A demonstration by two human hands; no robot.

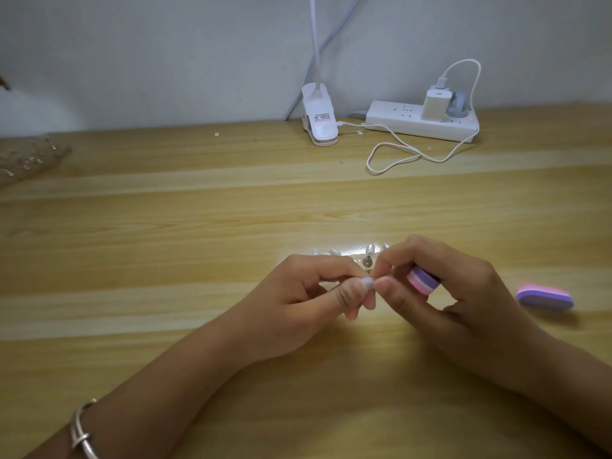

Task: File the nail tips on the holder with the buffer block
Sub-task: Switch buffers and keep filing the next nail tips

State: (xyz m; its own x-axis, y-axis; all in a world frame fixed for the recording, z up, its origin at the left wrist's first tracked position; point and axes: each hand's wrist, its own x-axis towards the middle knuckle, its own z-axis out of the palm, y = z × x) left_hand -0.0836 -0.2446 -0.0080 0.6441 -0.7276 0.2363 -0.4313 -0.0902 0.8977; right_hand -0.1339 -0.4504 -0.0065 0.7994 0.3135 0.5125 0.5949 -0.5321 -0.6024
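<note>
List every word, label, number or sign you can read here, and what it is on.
Nothing can be read.
Sticker on the clip lamp: red and black print, too blurred to read.
Power strip: no legible marking.
Buffer block in the right hand, spare buffer block: no text.

Soft, rather dim light falls from above, leaving a pale glare patch on the wooden table (198,210) just beyond the left hand (308,293) and right hand (440,286). Shadows are faint and soft-edged. The wide lens bows the table's far edge, and fine detail looks smeared, most at the left border.
</note>
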